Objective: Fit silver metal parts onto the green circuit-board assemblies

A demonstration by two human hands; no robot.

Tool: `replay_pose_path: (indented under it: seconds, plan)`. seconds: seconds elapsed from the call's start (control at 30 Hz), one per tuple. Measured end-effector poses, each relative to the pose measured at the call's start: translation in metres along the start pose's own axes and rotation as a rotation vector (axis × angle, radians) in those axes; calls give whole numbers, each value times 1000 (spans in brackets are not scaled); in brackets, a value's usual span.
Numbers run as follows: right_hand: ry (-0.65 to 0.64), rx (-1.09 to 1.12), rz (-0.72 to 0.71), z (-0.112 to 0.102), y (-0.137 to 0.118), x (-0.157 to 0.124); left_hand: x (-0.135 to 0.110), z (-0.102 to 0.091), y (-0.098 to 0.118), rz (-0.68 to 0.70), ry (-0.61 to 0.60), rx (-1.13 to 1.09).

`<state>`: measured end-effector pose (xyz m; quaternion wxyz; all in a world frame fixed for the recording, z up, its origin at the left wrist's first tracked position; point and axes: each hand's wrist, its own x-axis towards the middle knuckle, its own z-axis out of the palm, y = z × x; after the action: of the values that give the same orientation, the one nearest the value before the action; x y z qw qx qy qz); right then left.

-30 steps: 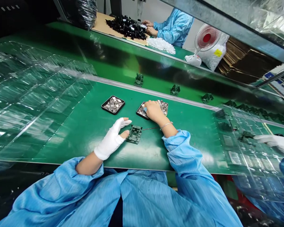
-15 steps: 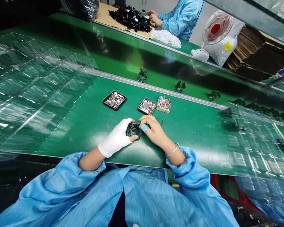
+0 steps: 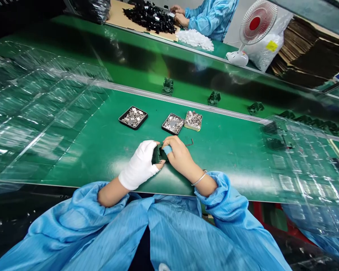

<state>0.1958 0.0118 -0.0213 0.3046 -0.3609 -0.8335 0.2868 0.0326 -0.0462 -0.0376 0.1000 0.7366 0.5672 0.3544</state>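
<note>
Between both hands: dark part (image 3: 157, 153) | left hand (image 3: 139, 165) clamps it steady | right hand (image 3: 178, 155) pinches its edge | trays (image 3: 173, 124) just beyond.

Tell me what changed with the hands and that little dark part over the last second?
The right hand left the middle tray of metal bits and came back to the dark part, which both hands now pinch between them. The left hand, in its white glove, closed tighter and tipped the part up off the green mat. The three trays and the thin tool stayed put.
</note>
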Motion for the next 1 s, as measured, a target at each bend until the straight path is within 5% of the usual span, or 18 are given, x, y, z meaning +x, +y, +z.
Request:
replay_pose_path:
  seconds: [0.23,0.4,0.6,1.0]
  plan:
    - [-84,31,44,-13,-6,2,17,-25,8,-153,-254,-135]
    - [-182,-56,-3,-15,-9,2,41,-48,23,-259,-523,60]
    - [-234,-151,-97,-11,-4,-2,45,-49,35,-138,-544,405]
    - [-257,-203,-113,-5,-11,-5,47,-48,39,-166,-590,506]
